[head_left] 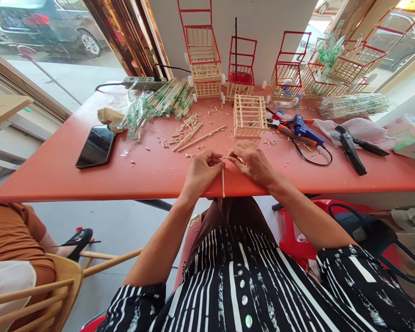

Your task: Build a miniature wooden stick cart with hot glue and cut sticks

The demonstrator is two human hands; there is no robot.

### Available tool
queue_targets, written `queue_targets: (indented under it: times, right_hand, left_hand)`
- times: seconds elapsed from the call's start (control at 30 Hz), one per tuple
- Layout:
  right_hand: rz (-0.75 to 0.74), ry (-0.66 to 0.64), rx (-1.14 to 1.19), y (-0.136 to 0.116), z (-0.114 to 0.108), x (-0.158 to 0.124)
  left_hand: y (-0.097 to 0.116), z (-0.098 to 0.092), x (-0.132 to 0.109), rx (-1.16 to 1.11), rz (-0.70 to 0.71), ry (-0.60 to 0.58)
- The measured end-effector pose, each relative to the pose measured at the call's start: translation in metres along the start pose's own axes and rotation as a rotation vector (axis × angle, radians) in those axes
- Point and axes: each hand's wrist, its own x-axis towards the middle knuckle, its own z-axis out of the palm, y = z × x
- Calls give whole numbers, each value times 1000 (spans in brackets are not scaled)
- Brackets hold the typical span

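Observation:
Close to the table's front edge, my left hand (204, 171) pinches the upper end of a thin wooden stick (223, 182) that hangs down toward me. My right hand (251, 162) faces it, its fingertips closed on a short piece of wooden stick (227, 158) that meets the long stick's top at about a right angle. Whether the two are joined is hidden by the fingertips. Just beyond my right hand rests a small crate of wooden sticks (250, 115). Loose cut sticks (198, 138) and wood crumbs lie beyond my left hand.
Behind stand several stick carts (203, 55) with red handles. A glue gun (304, 129), pliers (283, 129) and black-handled cutters (351, 145) lie right. Left are a phone (96, 146), wrapped sticks (166, 101) and a power strip (144, 83). A person (17, 230) sits at lower left.

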Motion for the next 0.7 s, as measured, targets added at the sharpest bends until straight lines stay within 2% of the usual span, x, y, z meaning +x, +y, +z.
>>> queue_targets:
  times: [0.7]
  right_hand:
    - [16, -28, -14, -3, -2, 1]
  left_hand:
    - [-3, 1, 1, -13, -4, 7]
